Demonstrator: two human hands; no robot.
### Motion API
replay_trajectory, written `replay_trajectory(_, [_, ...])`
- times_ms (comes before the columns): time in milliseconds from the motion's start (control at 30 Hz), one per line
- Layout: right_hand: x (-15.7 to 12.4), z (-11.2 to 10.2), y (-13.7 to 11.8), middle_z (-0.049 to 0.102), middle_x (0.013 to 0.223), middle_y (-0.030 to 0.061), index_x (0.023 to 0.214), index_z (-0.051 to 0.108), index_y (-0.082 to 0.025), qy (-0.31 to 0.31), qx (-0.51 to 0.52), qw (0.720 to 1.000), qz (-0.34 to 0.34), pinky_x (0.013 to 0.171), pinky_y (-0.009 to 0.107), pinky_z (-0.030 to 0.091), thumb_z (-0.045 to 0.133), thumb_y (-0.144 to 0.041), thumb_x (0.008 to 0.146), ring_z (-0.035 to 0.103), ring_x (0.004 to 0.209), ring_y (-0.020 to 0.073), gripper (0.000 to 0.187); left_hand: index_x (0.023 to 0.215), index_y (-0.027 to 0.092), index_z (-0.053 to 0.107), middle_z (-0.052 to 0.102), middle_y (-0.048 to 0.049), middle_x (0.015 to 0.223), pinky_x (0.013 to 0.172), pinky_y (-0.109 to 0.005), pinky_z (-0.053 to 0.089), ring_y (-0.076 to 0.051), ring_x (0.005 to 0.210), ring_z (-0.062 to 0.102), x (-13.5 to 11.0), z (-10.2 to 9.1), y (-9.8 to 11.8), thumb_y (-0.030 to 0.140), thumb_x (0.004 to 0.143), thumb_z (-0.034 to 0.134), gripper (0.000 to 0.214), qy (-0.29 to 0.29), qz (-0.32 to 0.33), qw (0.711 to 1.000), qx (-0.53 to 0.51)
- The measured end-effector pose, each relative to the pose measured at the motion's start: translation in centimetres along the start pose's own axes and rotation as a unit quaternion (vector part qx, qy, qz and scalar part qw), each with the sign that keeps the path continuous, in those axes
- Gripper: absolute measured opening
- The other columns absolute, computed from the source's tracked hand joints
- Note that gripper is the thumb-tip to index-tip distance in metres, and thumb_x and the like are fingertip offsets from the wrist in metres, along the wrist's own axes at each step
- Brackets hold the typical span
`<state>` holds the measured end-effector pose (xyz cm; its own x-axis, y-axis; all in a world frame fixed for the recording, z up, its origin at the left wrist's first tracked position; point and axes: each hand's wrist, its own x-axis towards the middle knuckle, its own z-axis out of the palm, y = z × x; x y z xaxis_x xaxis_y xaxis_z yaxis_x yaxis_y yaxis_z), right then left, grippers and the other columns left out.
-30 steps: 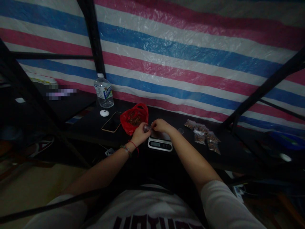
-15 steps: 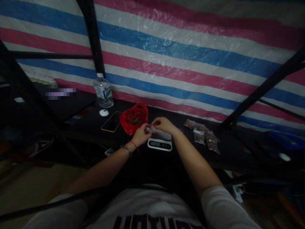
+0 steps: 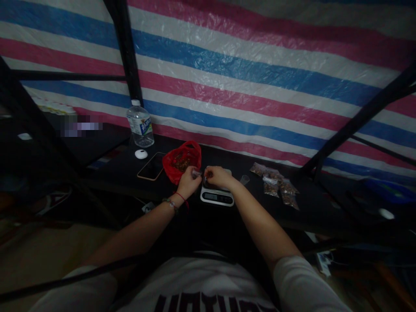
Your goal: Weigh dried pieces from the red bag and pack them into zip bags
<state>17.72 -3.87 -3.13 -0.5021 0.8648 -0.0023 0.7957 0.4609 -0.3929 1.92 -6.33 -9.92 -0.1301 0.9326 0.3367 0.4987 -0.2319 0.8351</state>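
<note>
My left hand (image 3: pixel 189 181) and my right hand (image 3: pixel 217 176) meet above a small white digital scale (image 3: pixel 217 196) on the dark table (image 3: pixel 130 173). Both pinch a small clear plastic bag (image 3: pixel 199 174) between their fingertips, each at one end of it. Just behind my left hand lies an open red plastic bag (image 3: pixel 180 164) with brownish bits inside. To the right of the scale lie several small filled clear packets (image 3: pixel 277 185). A small clear cup (image 3: pixel 245 179) stands between the scale and the packets.
A water bottle (image 3: pixel 141 125), a small white round object (image 3: pixel 141 154) and a phone (image 3: pixel 151 166) lying flat sit at the table's left. Black metal frame bars (image 3: pixel 125 52) cross in front of a striped tarp wall (image 3: pixel 260 73). Floor shows at lower left.
Both hands have sunk a little and drawn closer over the scale, still pinching the small bag. The view has shifted slightly.
</note>
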Motion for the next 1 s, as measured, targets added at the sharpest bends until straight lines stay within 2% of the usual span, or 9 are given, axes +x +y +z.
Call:
replay_trajectory(233, [0.8,-0.1,-0.5,0.071,0.085,0.0003,0.082,0.070,-0.025,-0.063,-0.078,0.993,-0.054,0.066,0.021,0.044,0.060,-0.012,0.067,0.064,0.076,0.0149,0.023,0.100,0.018,0.056,0.067,-0.0046,0.090,0.073,-0.028,0.049,-0.018,0.081,0.064,0.0,-0.1,0.2,0.022,0.071,0.059,0.029,-0.008,0.003,1.000,0.001])
replay_trajectory(367, [1.4,-0.3,-0.3,0.071,0.083,0.0006,0.082,0.072,-0.024,-0.077,-0.098,0.991,-0.050,0.065,0.022,0.044,0.061,-0.014,0.066,0.063,0.073,0.0154,0.022,0.101,0.018,0.055,0.067,-0.0046,0.089,0.072,-0.028,0.049,-0.019,0.081,0.064,-0.1,-0.1,0.2,0.025,0.071,0.060,0.030,-0.018,0.002,1.000,0.006])
replay_trajectory(500, [1.6,-1.2,0.6,0.071,0.082,0.0015,0.082,0.073,-0.019,-0.026,-0.018,0.998,-0.046,0.068,0.020,0.045,0.058,-0.008,0.066,0.064,0.074,0.0134,0.024,0.105,0.018,0.054,0.066,-0.0051,0.094,0.075,-0.029,0.049,-0.019,0.084,0.064,-0.3,-0.1,0.4,0.024,0.071,0.060,0.035,-0.030,0.003,0.999,0.017])
replay_trajectory(600, [1.5,-1.9,0.6,0.071,0.083,0.0027,0.086,0.072,-0.015,0.046,0.076,0.994,-0.062,0.070,0.020,0.046,0.058,-0.008,0.068,0.064,0.075,0.0124,0.023,0.110,0.018,0.053,0.065,-0.0063,0.100,0.080,-0.031,0.049,-0.020,0.089,0.063,-0.5,-0.2,0.6,0.022,0.070,0.061,0.041,-0.052,0.045,0.998,0.014])
replay_trajectory(667, [1.3,-2.0,0.1,0.071,0.084,0.0024,0.087,0.071,-0.014,0.061,0.110,0.988,-0.084,0.071,0.020,0.046,0.060,-0.010,0.069,0.064,0.076,0.0120,0.021,0.112,0.017,0.051,0.063,-0.0069,0.103,0.082,-0.032,0.049,-0.020,0.091,0.062,-0.6,-0.3,0.9,0.022,0.069,0.062,0.045,-0.058,0.069,0.996,0.006])
replay_trajectory(900, [0.2,-1.4,-2.3,0.071,0.088,0.0023,0.093,0.071,-0.017,0.065,0.087,0.987,-0.116,0.074,0.021,0.045,0.062,-0.016,0.077,0.064,0.080,0.0124,0.019,0.111,0.015,0.050,0.063,-0.0070,0.102,0.080,-0.030,0.050,-0.019,0.091,0.063,-1.0,-0.2,1.0,0.023,0.070,0.062,0.043,-0.045,0.094,0.994,-0.037])
replay_trajectory(1000, [-1.0,-1.7,-2.7,0.070,0.088,0.0030,0.091,0.071,-0.018,0.082,0.071,0.985,-0.133,0.076,0.023,0.044,0.057,-0.020,0.084,0.063,0.081,0.0129,0.016,0.113,0.016,0.049,0.063,-0.0075,0.104,0.081,-0.031,0.050,-0.020,0.092,0.063,-1.2,-0.3,1.3,0.024,0.070,0.062,0.045,-0.037,0.110,0.993,-0.031])
